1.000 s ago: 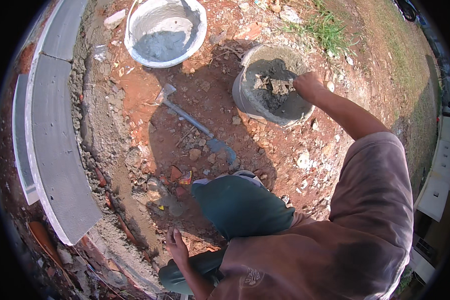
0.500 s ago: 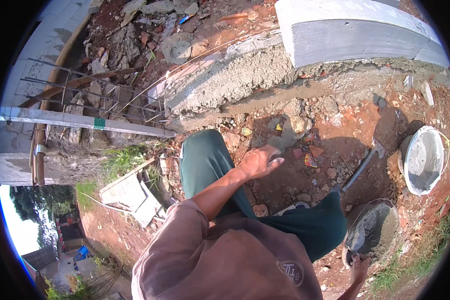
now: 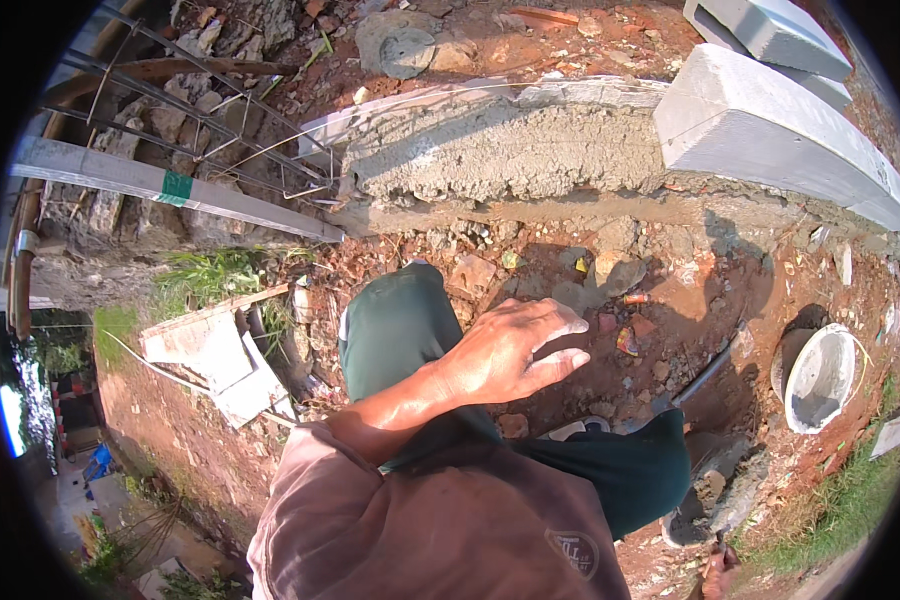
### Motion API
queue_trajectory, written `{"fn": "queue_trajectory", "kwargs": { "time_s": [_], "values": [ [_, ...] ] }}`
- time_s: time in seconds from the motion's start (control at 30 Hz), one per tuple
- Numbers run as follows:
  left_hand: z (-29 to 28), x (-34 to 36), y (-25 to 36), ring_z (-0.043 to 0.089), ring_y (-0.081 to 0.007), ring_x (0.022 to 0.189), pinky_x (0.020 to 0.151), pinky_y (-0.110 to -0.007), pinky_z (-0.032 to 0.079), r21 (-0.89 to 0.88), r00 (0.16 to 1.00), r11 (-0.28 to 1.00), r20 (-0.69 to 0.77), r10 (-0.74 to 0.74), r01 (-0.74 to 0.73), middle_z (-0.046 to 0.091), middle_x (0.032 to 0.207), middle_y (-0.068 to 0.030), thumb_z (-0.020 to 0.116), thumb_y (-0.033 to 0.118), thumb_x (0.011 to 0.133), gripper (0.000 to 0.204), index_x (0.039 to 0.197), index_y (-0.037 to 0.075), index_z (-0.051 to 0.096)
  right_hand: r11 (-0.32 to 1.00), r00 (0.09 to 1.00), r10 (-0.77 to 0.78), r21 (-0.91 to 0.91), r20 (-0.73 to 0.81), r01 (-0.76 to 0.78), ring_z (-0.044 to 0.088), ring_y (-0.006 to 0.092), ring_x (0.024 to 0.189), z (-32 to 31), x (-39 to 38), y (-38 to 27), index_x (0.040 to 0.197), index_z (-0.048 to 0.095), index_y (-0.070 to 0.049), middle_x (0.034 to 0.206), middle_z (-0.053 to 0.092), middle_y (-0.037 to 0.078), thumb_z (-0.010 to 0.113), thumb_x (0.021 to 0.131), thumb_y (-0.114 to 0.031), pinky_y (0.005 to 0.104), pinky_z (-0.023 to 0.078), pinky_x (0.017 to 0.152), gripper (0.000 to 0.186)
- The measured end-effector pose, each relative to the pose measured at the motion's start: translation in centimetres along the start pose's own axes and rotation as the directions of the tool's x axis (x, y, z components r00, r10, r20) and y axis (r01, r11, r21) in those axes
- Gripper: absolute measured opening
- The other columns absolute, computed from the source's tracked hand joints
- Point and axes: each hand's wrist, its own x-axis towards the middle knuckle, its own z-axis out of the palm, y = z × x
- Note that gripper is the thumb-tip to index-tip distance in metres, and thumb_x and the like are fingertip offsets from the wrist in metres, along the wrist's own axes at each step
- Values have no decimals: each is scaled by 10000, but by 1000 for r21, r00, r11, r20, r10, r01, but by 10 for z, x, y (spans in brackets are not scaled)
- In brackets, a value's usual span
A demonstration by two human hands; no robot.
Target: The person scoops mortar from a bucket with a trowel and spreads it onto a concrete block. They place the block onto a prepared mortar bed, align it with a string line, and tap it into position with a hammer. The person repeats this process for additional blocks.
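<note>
Ground (image 3: 670, 300): red-brown earth, strewn with stones and broken brick bits. Beyond left grip (image 3: 510, 350): rough mortar bed (image 3: 500, 150) on ground, grey concrete block (image 3: 770, 135) at its right end. Right of grip: white bucket (image 3: 820, 380), dark handle (image 3: 705, 375) lying beside. Left of grip: pale board scraps (image 3: 215, 360), grass tuft (image 3: 205, 275), rebar cage (image 3: 170, 100).

Strong, warm sunlight falls from the upper left, so the concrete blocks (image 3: 770, 130) and the mortar bed (image 3: 510, 150) look bright, close to glare on the blocks' top faces. The person's shadow lies dark on the red soil (image 3: 690, 300) toward the right. The left hand (image 3: 510, 350) is sunlit and sharp. The fisheye bends the metal bar (image 3: 170, 190) and squeezes detail at the black rim; the lower left corner is soft and hazy.
</note>
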Motion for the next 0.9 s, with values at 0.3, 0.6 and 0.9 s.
{"fn": "queue_trajectory", "kwargs": {
  "time_s": [0.3,0.6,0.9],
  "values": [
    [-47,-87,-4,608,-245,939,807,-346,493,-681,966,722,-251,-67,-127,599,1099,-183,580,106,902,283,1138,-49,558,760,731,-447,-212,516,615,392,33,535,239,-38,-290,868,631,-12,614,480,-38,658,768,-72,210,332,482,119],
    [-77,-159,-17,611,-307,976,860,-407,490,-792,897,499,-437,-61,-352,587,1076,-242,541,102,919,314,1130,-130,531,931,186,-240,172,953,321,535,125,529,551,-129,-352,966,585,2,664,559,40,583,861,-175,262,433,479,206],
    [-106,-195,-36,603,-301,996,835,-382,483,-850,919,380,-394,5,-366,603,1104,-223,556,174,924,362,1162,-98,541,963,234,-252,220,939,155,512,160,460,629,-168,-330,900,574,14,596,527,67,492,877,-247,292,412,423,275]
  ]
}}
